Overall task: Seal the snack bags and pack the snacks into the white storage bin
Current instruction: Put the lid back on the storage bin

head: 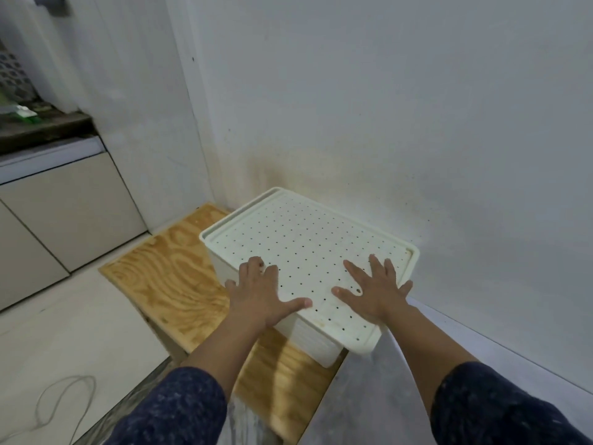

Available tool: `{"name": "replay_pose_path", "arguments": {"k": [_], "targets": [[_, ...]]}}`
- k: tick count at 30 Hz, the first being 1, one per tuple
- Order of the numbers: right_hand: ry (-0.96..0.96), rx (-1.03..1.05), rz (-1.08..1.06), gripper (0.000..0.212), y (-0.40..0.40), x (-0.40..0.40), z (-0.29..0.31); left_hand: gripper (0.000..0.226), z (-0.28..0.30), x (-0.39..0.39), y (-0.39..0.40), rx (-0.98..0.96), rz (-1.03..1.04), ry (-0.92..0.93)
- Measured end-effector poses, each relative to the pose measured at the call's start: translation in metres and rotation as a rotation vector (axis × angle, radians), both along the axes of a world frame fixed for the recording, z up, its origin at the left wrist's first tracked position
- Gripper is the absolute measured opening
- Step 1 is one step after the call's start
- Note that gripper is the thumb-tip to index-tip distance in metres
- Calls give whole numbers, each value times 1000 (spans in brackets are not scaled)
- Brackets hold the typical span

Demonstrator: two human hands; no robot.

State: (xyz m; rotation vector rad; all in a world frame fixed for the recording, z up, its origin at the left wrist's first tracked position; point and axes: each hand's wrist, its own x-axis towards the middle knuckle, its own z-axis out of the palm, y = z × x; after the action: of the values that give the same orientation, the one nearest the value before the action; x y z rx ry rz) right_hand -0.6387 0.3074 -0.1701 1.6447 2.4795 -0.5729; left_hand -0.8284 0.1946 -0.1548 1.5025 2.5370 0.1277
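Note:
The white storage bin [321,343] stands on a plywood board against the wall, closed by its perforated white lid [308,239]. My left hand [261,292] lies flat on the lid's near left edge, fingers spread and thumb stretched to the right. My right hand [373,290] rests flat on the lid's near right part with fingers splayed. Neither hand grips anything. No snack bags are in view; the bin's inside is hidden under the lid.
The plywood board [167,274] lies on the pale floor left of the bin. The white wall [385,123] runs close behind and to the right. Kitchen cabinets [64,213] stand at the left, and a thin cable [64,403] loops on the floor at bottom left.

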Motion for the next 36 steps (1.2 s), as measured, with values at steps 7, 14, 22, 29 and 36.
{"name": "replay_pose_path", "arguments": {"k": [7,14,22,29,36], "targets": [[92,68,46,78,1,-20,-6,106,-14,-29,6,12,32,-236],[-22,65,63,78,7,-31,-13,106,-11,-40,20,-209,9,-87],[-98,-47,65,79,14,-38,-4,108,12,-41,34,-360,-15,124],[-110,-20,37,69,13,-36,4,111,9,-39,44,-354,-17,11],[-202,26,-112,55,6,-24,2,102,-14,-26,47,-277,-88,-136]]}}
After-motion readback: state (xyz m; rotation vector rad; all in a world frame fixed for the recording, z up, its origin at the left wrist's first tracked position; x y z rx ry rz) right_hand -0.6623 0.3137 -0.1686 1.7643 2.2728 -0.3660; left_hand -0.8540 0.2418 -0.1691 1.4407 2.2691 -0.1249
